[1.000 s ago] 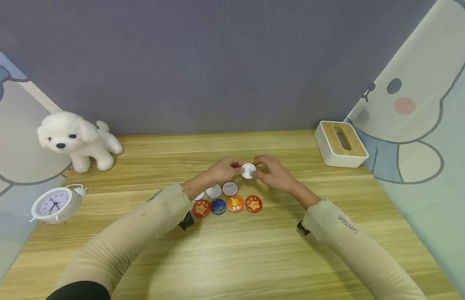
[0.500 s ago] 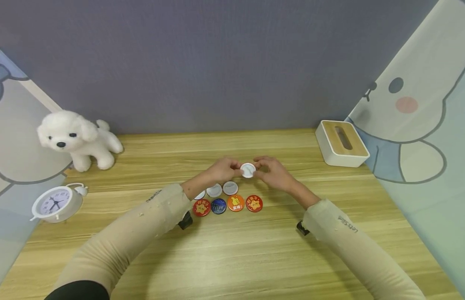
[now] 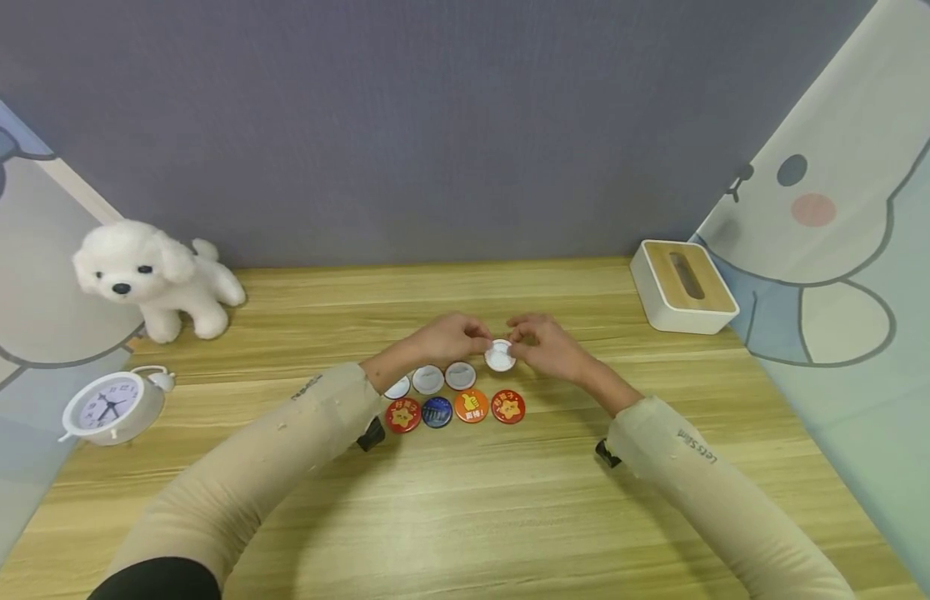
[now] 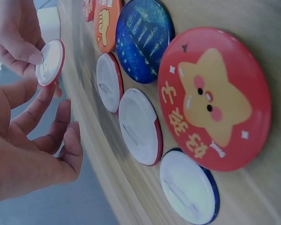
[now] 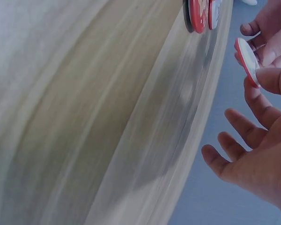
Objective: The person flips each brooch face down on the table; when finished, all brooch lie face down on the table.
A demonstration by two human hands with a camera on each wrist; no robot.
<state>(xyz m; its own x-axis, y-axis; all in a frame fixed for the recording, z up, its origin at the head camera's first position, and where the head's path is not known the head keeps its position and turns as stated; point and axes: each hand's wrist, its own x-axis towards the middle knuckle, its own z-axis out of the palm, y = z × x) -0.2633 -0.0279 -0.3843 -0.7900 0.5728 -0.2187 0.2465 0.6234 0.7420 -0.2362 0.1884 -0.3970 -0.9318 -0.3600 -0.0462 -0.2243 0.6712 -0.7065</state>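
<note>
Between both hands, above the table, is a round pin-back badge (image 3: 500, 357) with its white back up and a red rim (image 5: 247, 64). My right hand (image 3: 549, 346) pinches it with thumb and index finger; the other fingers are spread in the right wrist view. At its opposite edge my left hand (image 3: 452, 337) pinches it, thumb against the rim. Below lie three badges with white backs up, such as this badge (image 4: 140, 126). Nearer me is a row of picture-side-up badges: red star (image 3: 402, 415), blue (image 3: 437, 412), orange thumbs-up (image 3: 471, 406) and another red star (image 3: 507, 407).
A white plush dog (image 3: 153, 279) and a white alarm clock (image 3: 114, 407) stand on the table's left side. At the back right sits a white tissue box (image 3: 684, 287) with a wooden lid. A grey-blue panel (image 3: 435, 133) rises behind the wooden table (image 3: 465, 517).
The held badge has shifted slightly toward me, while both hands stay in nearly the same place. The badges on the table have not moved.
</note>
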